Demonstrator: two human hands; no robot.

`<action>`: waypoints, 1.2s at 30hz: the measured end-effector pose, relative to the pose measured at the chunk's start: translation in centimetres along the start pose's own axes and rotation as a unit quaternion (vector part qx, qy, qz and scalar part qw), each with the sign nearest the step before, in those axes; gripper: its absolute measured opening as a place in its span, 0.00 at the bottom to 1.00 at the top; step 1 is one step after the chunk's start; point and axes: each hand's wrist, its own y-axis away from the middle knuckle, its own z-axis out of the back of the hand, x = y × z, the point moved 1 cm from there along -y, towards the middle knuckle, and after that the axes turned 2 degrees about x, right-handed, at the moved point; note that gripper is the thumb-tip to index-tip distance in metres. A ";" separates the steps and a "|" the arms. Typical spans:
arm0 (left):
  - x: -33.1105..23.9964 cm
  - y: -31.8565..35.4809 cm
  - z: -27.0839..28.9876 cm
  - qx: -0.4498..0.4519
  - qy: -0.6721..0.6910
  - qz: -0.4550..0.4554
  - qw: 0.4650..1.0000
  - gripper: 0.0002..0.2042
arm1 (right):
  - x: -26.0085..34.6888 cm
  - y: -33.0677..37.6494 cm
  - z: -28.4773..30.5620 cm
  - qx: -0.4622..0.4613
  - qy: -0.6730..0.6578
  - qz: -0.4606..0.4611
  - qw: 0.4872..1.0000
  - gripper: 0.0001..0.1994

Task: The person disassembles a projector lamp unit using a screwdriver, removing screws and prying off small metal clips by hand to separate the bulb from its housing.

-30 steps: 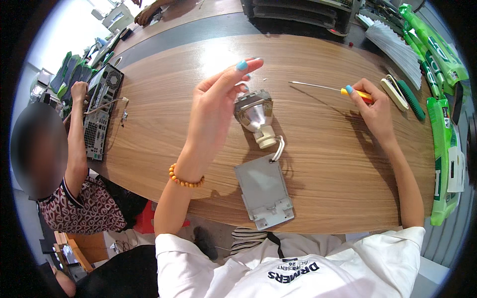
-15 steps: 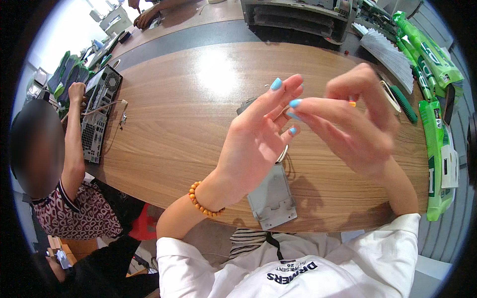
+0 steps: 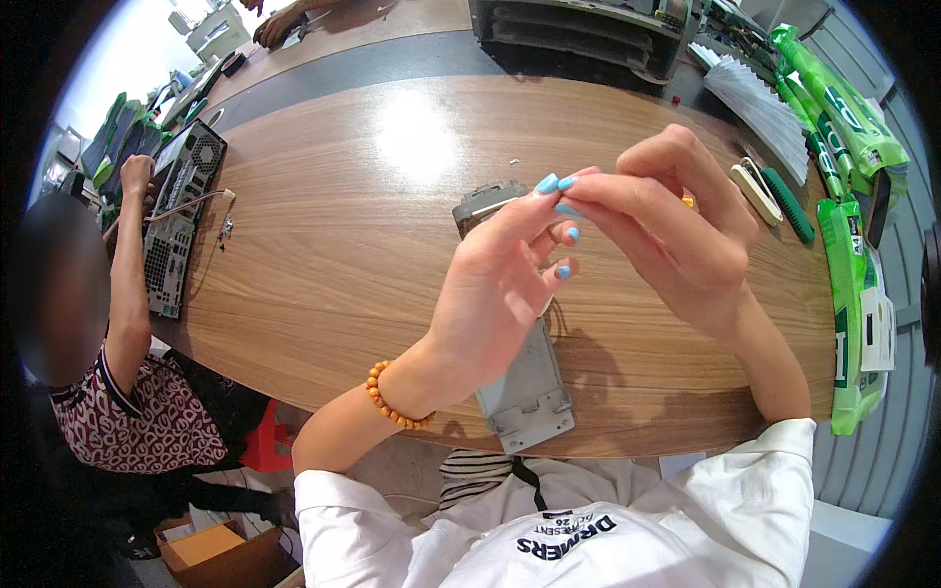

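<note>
My left hand (image 3: 500,284), with blue nails and an orange bead bracelet, is raised above the wooden table (image 3: 343,255). Its thumb and index tip touch the fingertips of my right hand (image 3: 676,235). A bit of orange screwdriver handle (image 3: 689,201) shows inside my right fist; the shaft is hidden. Anything pinched between the fingertips is too small to see. Below the hands a grey metal plate (image 3: 529,397) lies at the near table edge. A grey metal part (image 3: 482,203) lies behind my left fingers, mostly hidden.
At the left a seated person reaches to an open computer case (image 3: 181,216). Green packages (image 3: 853,245) line the right edge, next to a green brush (image 3: 786,204) and a white finned part (image 3: 755,108). A dark tray stack (image 3: 578,29) stands at the back.
My right hand lifted the screwdriver off the table and came toward the left hand. Both hands rose and now meet at the fingertips, covering the metal part.
</note>
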 end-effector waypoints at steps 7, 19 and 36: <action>-4.9 0.2 0.9 0.071 -0.380 -0.120 0.914 0.21 | -0.3 -1.0 1.8 0.021 -0.029 -0.103 0.994 0.07; -2.7 -1.0 4.3 0.035 -0.785 -0.242 0.569 0.38 | -1.9 -1.1 4.2 0.014 -0.059 -0.083 0.995 0.07; -1.1 0.1 4.3 0.101 -0.313 0.204 0.922 0.31 | -0.9 0.6 1.7 0.255 -0.186 -0.264 0.911 0.06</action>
